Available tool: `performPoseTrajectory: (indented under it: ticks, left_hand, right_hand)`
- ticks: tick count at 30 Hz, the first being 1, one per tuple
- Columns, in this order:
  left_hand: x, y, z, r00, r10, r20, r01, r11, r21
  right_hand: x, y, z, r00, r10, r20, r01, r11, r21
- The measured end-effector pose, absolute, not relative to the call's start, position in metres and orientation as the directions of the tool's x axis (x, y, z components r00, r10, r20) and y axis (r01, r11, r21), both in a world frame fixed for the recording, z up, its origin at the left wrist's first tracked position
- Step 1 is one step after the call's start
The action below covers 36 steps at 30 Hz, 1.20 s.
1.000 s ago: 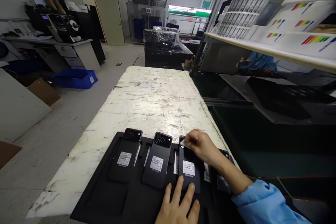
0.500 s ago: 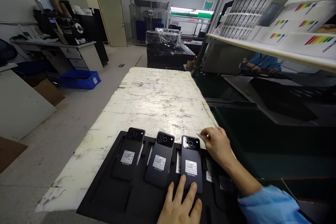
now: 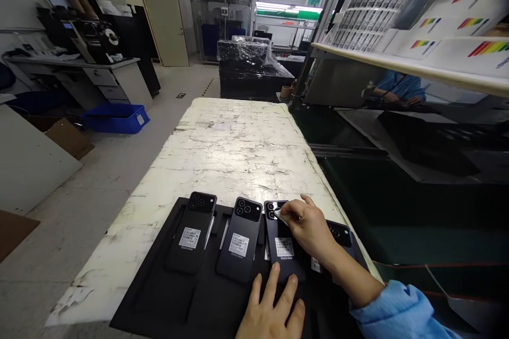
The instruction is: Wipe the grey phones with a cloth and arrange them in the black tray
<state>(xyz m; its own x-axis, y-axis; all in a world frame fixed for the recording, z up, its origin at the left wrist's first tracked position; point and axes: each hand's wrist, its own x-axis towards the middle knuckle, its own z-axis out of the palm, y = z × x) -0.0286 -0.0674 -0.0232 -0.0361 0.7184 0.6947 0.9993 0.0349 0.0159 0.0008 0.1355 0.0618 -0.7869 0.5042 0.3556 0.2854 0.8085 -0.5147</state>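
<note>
Black smartphones lie back-up in a row on a black tray, each with a camera block and a white label. My left hand is spread flat, its fingertips on the lower end of the third phone from the left. My right hand pinches a small white wipe against that phone's camera block. To the left lie a phone and the leftmost phone. Partly behind my right wrist is the rightmost phone.
The tray rests on a worn, cream-covered table. At right, a shelf carries white reels above a dark green surface. A co-worker in blue sits beyond. A blue bin stands on the floor at left.
My right hand has moved left with the white wipe, from beside the third phone onto its camera block. The rightmost phone's camera block now shows. My left hand stays in place.
</note>
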Motion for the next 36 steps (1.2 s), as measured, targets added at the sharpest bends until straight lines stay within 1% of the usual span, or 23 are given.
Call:
performPoseTrajectory:
  ticks: [4,7,9,11,13,14,16,17,18,19,21,23,27,31,33,36]
  left_hand:
    - [-0.032,-0.068,-0.019,-0.007,0.745,0.667,1.000,0.010,0.000]
    - [-0.034,-0.069,-0.016,-0.011,0.753,0.658,1.000,0.011,0.004]
    - [-0.034,-0.068,-0.015,-0.013,0.755,0.655,1.000,0.012,0.007]
    - [-0.033,-0.068,-0.015,-0.018,0.753,0.657,1.000,0.015,0.011]
    - [-0.032,-0.067,-0.016,-0.025,0.741,0.671,1.000,0.018,0.018]
    - [-0.031,-0.068,-0.016,-0.025,0.735,0.677,1.000,0.016,0.020]
    - [-0.031,-0.068,-0.015,-0.021,0.736,0.677,1.000,0.006,0.025]
    - [-0.031,-0.068,-0.015,-0.017,0.739,0.674,1.000,0.001,0.023]
    - [-0.032,-0.068,-0.014,-0.013,0.742,0.670,1.000,-0.002,0.021]
    - [-0.032,-0.068,-0.013,-0.011,0.745,0.667,1.000,-0.002,0.018]
    - [-0.032,-0.068,-0.012,-0.024,0.742,0.670,1.000,0.010,0.025]
    - [-0.032,-0.067,-0.012,-0.060,0.735,0.676,0.998,0.031,0.054]
    - [-0.031,-0.066,-0.011,-0.096,0.727,0.680,0.994,0.031,0.107]
    - [-0.033,-0.068,-0.008,-0.052,0.748,0.662,0.998,0.010,0.067]
    - [-0.034,-0.069,-0.007,-0.037,0.764,0.645,0.999,0.009,0.048]
    - [-0.035,-0.069,-0.008,-0.028,0.770,0.638,0.999,0.009,0.033]
  right_hand:
    - [-0.013,0.132,0.069,-0.833,0.422,0.357,0.242,0.859,-0.450]
    - [-0.030,0.127,0.075,-0.843,0.433,0.318,0.264,0.849,-0.457]
    - [-0.043,0.125,0.080,-0.852,0.453,0.262,0.282,0.820,-0.499]
    - [-0.052,0.127,0.085,-0.884,0.425,0.195,0.262,0.795,-0.547]
    - [-0.055,0.134,0.088,-0.914,0.380,0.143,0.207,0.740,-0.640]
    - [-0.054,0.139,0.089,-0.912,0.387,0.135,0.185,0.683,-0.707]
    - [-0.046,0.153,0.089,-0.858,0.495,0.136,0.188,0.550,-0.814]
    - [-0.041,0.160,0.088,-0.817,0.560,0.134,0.212,0.508,-0.835]
    - [-0.036,0.166,0.087,-0.787,0.603,0.130,0.250,0.504,-0.827]
    - [-0.030,0.171,0.086,-0.778,0.614,0.129,0.291,0.536,-0.793]
    - [-0.022,0.177,0.085,-0.821,0.557,0.127,0.331,0.645,-0.688]
    - [-0.018,0.174,0.087,-0.872,0.476,0.115,0.317,0.727,-0.609]
    - [-0.027,0.156,0.096,-0.932,0.357,0.062,0.261,0.778,-0.571]
    - [-0.049,0.140,0.097,-0.965,0.261,0.032,0.199,0.807,-0.557]
    - [-0.059,0.139,0.093,-0.953,0.288,0.096,0.196,0.824,-0.531]
    - [-0.064,0.151,0.085,-0.840,0.442,0.314,0.263,0.839,-0.477]
